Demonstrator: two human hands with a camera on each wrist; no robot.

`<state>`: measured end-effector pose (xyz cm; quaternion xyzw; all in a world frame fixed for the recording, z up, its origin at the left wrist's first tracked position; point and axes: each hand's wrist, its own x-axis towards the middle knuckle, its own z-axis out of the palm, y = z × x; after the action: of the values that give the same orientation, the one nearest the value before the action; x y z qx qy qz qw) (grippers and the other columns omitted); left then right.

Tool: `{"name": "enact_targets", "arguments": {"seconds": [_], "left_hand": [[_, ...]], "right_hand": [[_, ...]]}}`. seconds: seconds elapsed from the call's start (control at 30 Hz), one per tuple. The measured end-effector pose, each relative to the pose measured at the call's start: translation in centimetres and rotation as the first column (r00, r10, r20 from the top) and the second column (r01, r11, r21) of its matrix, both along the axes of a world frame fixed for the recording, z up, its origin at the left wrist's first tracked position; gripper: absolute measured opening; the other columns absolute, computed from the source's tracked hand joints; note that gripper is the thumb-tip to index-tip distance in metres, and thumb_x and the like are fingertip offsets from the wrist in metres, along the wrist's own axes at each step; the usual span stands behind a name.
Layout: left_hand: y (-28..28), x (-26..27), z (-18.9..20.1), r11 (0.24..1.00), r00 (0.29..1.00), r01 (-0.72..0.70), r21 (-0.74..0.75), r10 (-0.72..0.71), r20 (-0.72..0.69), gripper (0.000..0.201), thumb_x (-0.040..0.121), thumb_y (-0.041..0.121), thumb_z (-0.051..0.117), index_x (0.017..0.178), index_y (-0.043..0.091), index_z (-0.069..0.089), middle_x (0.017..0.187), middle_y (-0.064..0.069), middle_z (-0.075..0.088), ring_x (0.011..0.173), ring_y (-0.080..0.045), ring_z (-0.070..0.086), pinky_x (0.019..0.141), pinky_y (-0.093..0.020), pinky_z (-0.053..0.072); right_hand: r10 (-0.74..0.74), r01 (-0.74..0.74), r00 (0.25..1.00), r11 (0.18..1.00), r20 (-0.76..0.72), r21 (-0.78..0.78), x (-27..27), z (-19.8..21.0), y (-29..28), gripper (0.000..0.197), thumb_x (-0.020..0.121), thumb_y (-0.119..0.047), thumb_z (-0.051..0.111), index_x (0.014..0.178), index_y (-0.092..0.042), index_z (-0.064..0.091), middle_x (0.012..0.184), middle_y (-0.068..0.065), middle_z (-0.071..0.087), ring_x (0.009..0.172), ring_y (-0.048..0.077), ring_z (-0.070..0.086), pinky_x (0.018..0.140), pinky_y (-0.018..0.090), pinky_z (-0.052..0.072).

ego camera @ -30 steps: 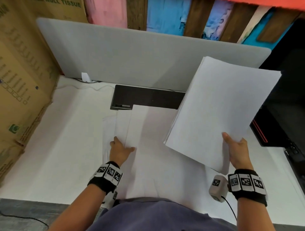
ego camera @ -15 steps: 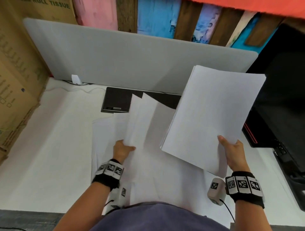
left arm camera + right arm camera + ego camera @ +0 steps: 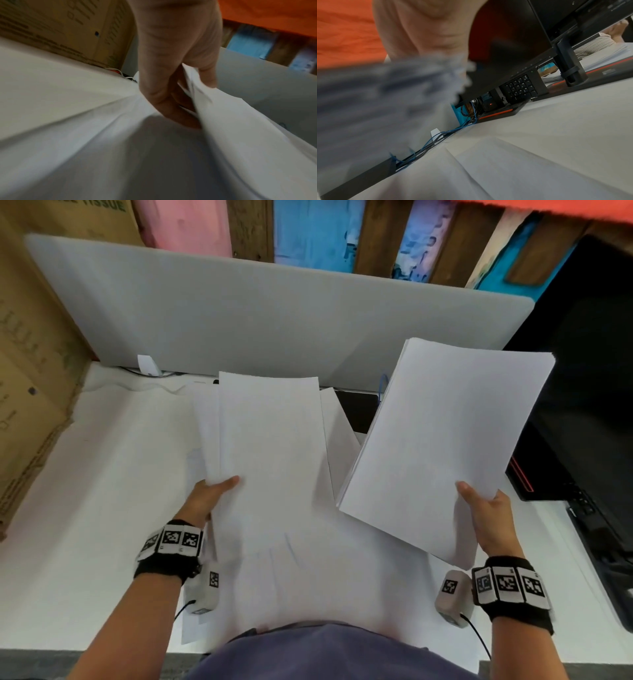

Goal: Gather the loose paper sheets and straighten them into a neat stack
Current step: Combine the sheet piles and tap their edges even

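Left grip pinched on the near edge of a few loose sheets, thin, limp and fanned, lifted over the white desk; right grip clamped on the near corner of a thicker, stiffer stack; both judged light, slippery, best supported at the edges.

matt white paper sheets; brown cardboard box; painted wooden planks

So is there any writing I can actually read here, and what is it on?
"TISSUE", top cut off: cardboard box at upper left.
Other print on that box: too blurred.
Keypad digits: too small to trust.
Wristband squares: patterns, not words.
Paper sheets: blank.
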<state>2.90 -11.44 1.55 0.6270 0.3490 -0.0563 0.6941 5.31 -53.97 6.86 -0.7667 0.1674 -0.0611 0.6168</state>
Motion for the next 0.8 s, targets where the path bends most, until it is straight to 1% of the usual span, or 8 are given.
{"name": "enact_targets", "arguments": {"seconds": [0.1, 0.2, 0.3, 0.4, 0.47, 0.63, 0.73, 0.8], "left_hand": [[-3.7, -0.2, -0.2, 0.99, 0.993, 0.097, -0.106, -0.09, 0.071, 0.048, 0.081, 0.01, 0.067, 0.125, 0.005, 0.05, 0.122, -0.012, 0.059, 0.095, -0.022, 0.061, 0.074, -0.031, 0.05], [-8.2, 0.4, -2.0, 0.997, 0.991, 0.073, 0.016, -0.074, 0.112, 0.076, 0.066, -0.007, 0.075, 0.133, 0.006, 0.041, 0.125, -0.012, 0.056, 0.11, -0.027, 0.056, 0.087, -0.037, 0.05], [-10.1, 1.2, -3.3, 0.987, 0.994, 0.108, 0.117, -0.109, 0.007, 0.067, 0.064, -0.008, 0.076, 0.125, -0.002, 0.049, 0.125, -0.019, 0.057, 0.112, -0.031, 0.056, 0.094, -0.035, 0.046], [-7.7, 1.4, -2.6, 0.992, 0.998, 0.054, 0.117, -0.058, 0.038, 0.046, 0.07, -0.009, 0.072, 0.113, -0.009, 0.057, 0.116, -0.024, 0.061, 0.096, -0.028, 0.059, 0.084, -0.032, 0.047], [-5.6, 1.0, -2.1, 0.996, 0.995, 0.001, 0.093, -0.01, 0.096, 0.039, 0.077, -0.002, 0.068, 0.114, -0.007, 0.058, 0.108, -0.017, 0.062, 0.093, -0.024, 0.058, 0.083, -0.032, 0.046], [-4.1, -0.4, -3.1, 0.941, 0.975, 0.207, 0.269, -0.22, 0.02, 0.037, 0.082, 0.0, 0.064, 0.117, -0.007, 0.056, 0.119, -0.022, 0.06, 0.106, -0.034, 0.06, 0.095, -0.039, 0.046], [-1.7, -0.4, -2.5, 0.933, 0.991, 0.071, 0.352, -0.105, 0.078, 0.037, 0.081, -0.001, 0.064, 0.116, -0.012, 0.055, 0.117, -0.028, 0.06, 0.106, -0.038, 0.059, 0.092, -0.04, 0.046], [0.5, -0.3, -1.7, 0.94, 0.991, -0.045, 0.338, -0.001, 0.136, 0.038, 0.081, -0.003, 0.063, 0.116, -0.015, 0.053, 0.114, -0.024, 0.059, 0.099, -0.033, 0.06, 0.087, -0.032, 0.049]], "right_hand": [[0.008, -0.008, 1.0, 1.0, -0.014, -0.007, 0.0, -0.2, 0.5, 0.018, 0.088, -0.018, 0.061, 0.104, -0.012, 0.058, 0.084, -0.002, 0.061, 0.076, 0.015, 0.057, 0.064, 0.027, 0.044], [0.01, -0.01, 1.0, 1.0, -0.016, 0.011, 0.0, -0.3, 1.4, 0.018, 0.088, -0.017, 0.061, 0.105, -0.011, 0.057, 0.084, -0.002, 0.061, 0.076, 0.013, 0.057, 0.063, 0.026, 0.043], [0.02, -0.02, 0.999, 1.0, -0.026, 0.017, -0.1, -0.1, 1.8, 0.018, 0.088, -0.016, 0.06, 0.105, -0.01, 0.057, 0.085, -0.001, 0.061, 0.076, 0.014, 0.057, 0.063, 0.026, 0.044], [0.017, -0.016, 0.999, 1.0, -0.028, 0.02, -0.1, 0.2, 1.5, 0.018, 0.088, -0.015, 0.06, 0.104, -0.01, 0.057, 0.085, 0.0, 0.061, 0.075, 0.015, 0.057, 0.063, 0.026, 0.044], [0.01, -0.009, 1.0, 1.0, -0.028, 0.01, -0.2, 0.4, 1.2, 0.016, 0.088, -0.015, 0.06, 0.103, -0.01, 0.057, 0.083, 0.0, 0.061, 0.074, 0.015, 0.057, 0.062, 0.026, 0.043], [0.006, -0.005, 0.999, 1.0, -0.045, 0.009, 0.0, 0.2, 1.8, 0.016, 0.088, -0.015, 0.06, 0.103, -0.01, 0.056, 0.082, 0.0, 0.06, 0.074, 0.016, 0.056, 0.063, 0.027, 0.044], [-0.005, 0.005, 0.999, 1.0, -0.031, -0.002, 0.1, 0.4, 1.5, 0.016, 0.089, -0.015, 0.059, 0.104, -0.012, 0.056, 0.083, -0.002, 0.06, 0.075, 0.015, 0.056, 0.063, 0.026, 0.043], [-0.027, 0.027, 1.0, 0.999, -0.01, -0.023, 0.1, 0.6, 0.8, 0.018, 0.09, -0.015, 0.058, 0.107, -0.011, 0.057, 0.085, 0.0, 0.061, 0.076, 0.016, 0.057, 0.062, 0.025, 0.042]]}}
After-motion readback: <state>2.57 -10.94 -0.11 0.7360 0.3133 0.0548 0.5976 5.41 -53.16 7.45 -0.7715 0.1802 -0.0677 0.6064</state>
